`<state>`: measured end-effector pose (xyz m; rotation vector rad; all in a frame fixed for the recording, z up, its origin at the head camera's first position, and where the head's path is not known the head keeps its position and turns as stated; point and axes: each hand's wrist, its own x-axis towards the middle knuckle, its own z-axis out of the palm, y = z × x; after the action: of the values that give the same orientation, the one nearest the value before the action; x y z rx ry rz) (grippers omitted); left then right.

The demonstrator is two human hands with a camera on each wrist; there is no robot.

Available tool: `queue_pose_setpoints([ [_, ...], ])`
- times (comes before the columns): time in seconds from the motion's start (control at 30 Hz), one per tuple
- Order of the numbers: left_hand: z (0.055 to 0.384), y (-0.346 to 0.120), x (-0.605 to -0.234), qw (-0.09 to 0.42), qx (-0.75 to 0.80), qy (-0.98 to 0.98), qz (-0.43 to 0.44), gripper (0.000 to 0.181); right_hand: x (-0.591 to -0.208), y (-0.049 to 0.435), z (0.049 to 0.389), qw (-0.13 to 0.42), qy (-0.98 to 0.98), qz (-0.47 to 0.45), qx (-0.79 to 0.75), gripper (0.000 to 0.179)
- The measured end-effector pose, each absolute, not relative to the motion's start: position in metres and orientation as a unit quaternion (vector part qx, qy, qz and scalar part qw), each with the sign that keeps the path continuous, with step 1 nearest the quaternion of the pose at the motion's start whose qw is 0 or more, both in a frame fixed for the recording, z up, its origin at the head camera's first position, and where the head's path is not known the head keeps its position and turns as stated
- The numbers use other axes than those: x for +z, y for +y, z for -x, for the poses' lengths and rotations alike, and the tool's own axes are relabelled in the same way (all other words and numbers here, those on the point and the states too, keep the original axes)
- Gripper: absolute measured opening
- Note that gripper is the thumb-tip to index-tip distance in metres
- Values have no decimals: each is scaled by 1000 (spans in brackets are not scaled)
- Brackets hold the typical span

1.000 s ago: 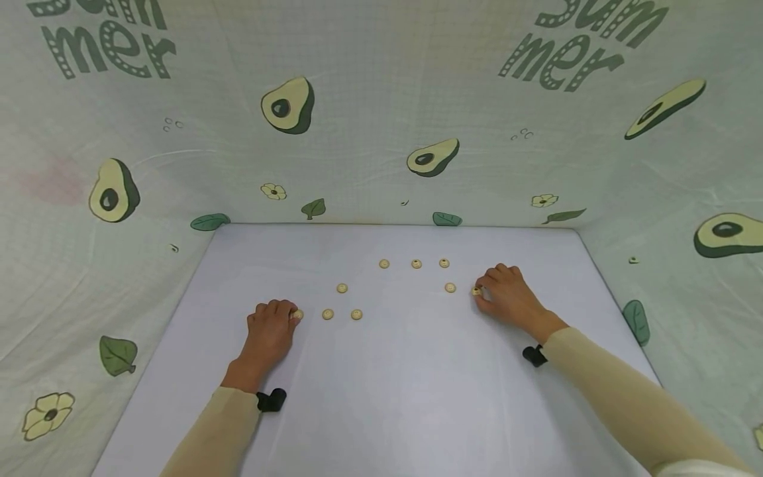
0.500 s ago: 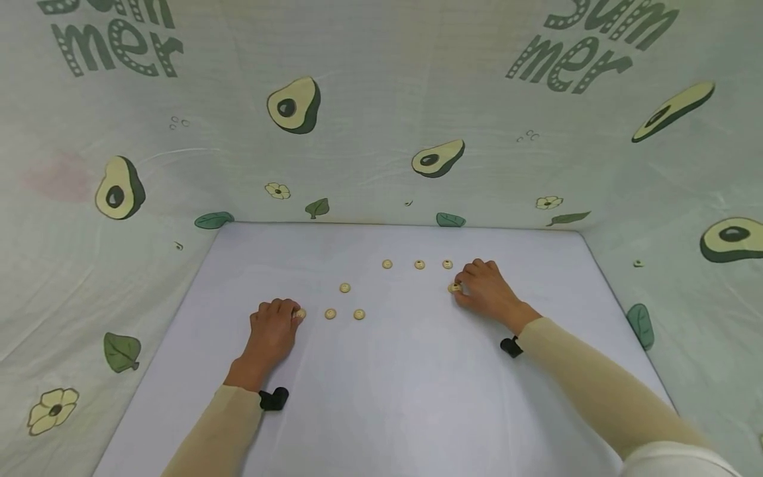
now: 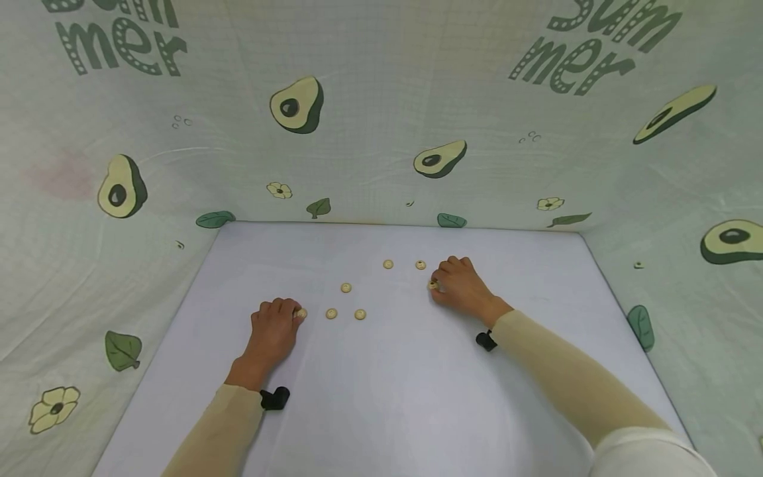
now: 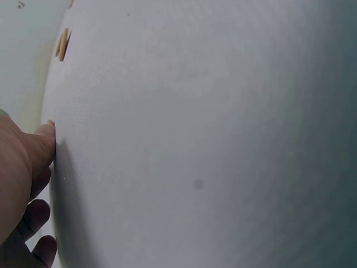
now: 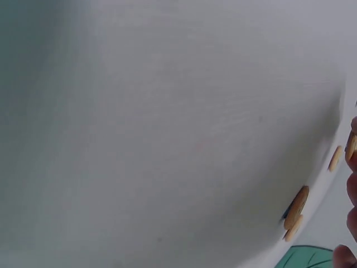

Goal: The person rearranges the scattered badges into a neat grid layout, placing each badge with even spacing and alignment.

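Near the left of the white table, my left hand (image 3: 273, 331) pinches a small round wooden disc (image 3: 301, 313) at its thumb and fingertips. In the left wrist view the disc's edge (image 4: 50, 122) just shows past the thumb. My right hand (image 3: 461, 286), right of centre, pinches another wooden disc (image 3: 433, 285); the right wrist view shows this disc (image 5: 351, 146) between the fingertips. Three discs lie between the hands, among them a single disc (image 3: 346, 287) behind the front pair. Farther back is a disc (image 3: 388, 264), with a second disc (image 3: 420, 264) beside the right hand.
The white tabletop (image 3: 381, 391) stretches in front of both hands. Behind it hangs a pale cloth (image 3: 357, 132) printed with avocados and leaves, which also surrounds the sides. In the right wrist view several discs, including a thicker-looking disc (image 5: 297, 207), lie by the right hand.
My right hand has moved left with its disc, passing in front of two discs that it now hides in the head view. The left hand stays on its disc.
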<state>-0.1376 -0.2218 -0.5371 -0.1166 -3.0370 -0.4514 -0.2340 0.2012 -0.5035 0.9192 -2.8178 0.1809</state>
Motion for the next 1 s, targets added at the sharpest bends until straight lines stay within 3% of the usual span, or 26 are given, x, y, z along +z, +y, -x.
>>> queue_pose_setpoints([
  [1.0, 137, -222, -534, 25, -155, -987, 36, 22, -509, 186, 238, 39, -947, -316, 42, 22],
])
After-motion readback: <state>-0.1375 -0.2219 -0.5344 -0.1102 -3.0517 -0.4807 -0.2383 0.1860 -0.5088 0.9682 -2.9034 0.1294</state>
